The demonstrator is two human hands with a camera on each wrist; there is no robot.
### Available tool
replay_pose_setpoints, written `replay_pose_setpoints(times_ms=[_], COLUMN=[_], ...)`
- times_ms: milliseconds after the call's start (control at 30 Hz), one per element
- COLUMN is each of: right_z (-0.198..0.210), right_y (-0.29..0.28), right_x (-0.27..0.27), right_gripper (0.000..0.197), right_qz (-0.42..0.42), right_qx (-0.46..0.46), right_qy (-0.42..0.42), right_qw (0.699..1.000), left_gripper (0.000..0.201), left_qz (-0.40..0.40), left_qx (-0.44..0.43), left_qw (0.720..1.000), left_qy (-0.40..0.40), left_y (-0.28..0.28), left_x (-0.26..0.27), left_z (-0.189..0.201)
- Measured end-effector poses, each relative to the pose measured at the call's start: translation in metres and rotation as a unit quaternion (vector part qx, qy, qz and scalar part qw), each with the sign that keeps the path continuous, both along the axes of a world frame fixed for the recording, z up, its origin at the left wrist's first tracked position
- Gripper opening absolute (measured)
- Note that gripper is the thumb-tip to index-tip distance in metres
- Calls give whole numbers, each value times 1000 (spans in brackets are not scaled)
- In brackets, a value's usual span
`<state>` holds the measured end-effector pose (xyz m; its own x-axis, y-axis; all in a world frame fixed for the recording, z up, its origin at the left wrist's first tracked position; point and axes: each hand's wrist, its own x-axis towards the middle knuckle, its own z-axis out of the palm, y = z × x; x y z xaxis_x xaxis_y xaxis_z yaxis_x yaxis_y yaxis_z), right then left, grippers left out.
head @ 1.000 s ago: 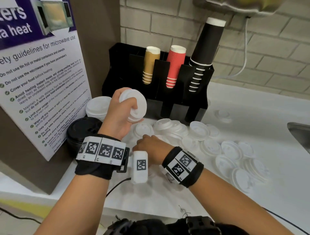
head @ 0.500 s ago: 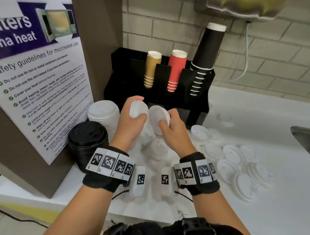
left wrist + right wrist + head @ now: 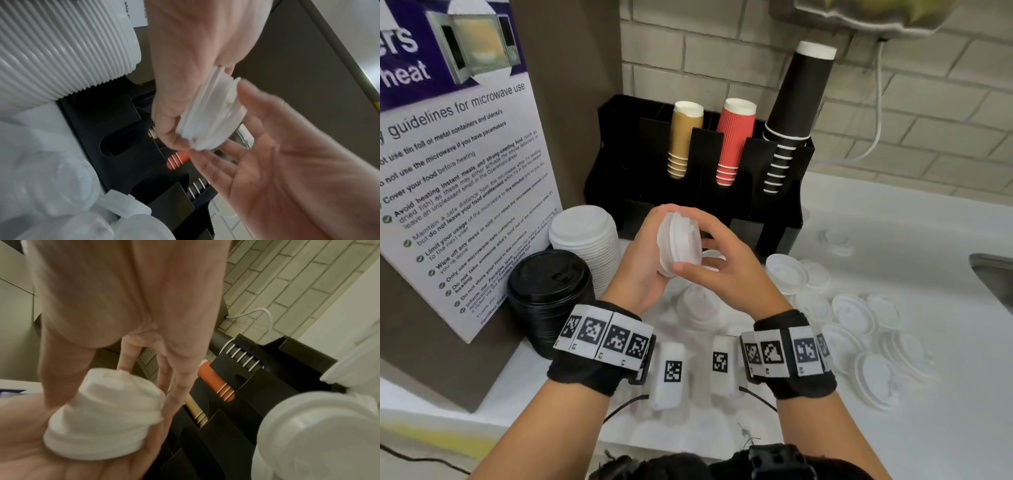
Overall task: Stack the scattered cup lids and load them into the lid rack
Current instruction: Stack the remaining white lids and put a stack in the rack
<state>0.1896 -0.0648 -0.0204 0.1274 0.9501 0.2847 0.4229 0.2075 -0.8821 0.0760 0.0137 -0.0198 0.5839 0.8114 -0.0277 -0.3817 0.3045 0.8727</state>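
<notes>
Now nested onto the small lid stack [image 3: 678, 241] clenched in left hand [image 3: 640, 263]: the lid carried over by right hand [image 3: 726, 274], fingers since released, resting alongside. Stack grows; many still scattered.

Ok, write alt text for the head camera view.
Above a white counter, the left hand holds a small stack of white lids on edge while the open right hand presses against it. More white lids lie scattered to the right, before a black rack of paper cups.
</notes>
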Motion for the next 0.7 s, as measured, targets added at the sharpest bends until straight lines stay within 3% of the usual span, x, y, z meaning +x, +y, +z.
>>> replay_pose_setpoints(times_ms=[133,500,600,700], right_z=[-1,-8,-12,-18], right_y=[2,13,18,22], right_x=[5,5,6,13], right_gripper=[66,67,69,61], right_qz=[-15,-8,-6,-36], right_qx=[13,30,18,-95], right_qy=[-12,-20,-18,-48], right_qw=[1000,999,1000,994], left_gripper=[38,49,25,18], left_qz=[-32,3,13,62], left_qx=[-19,-21,18,26], left_qw=[999,1000,998,995], left_qy=[-13,15,54,76], left_y=[0,1,5,14], left_x=[1,8,7,4], left_z=[-3,-8,-10,-13])
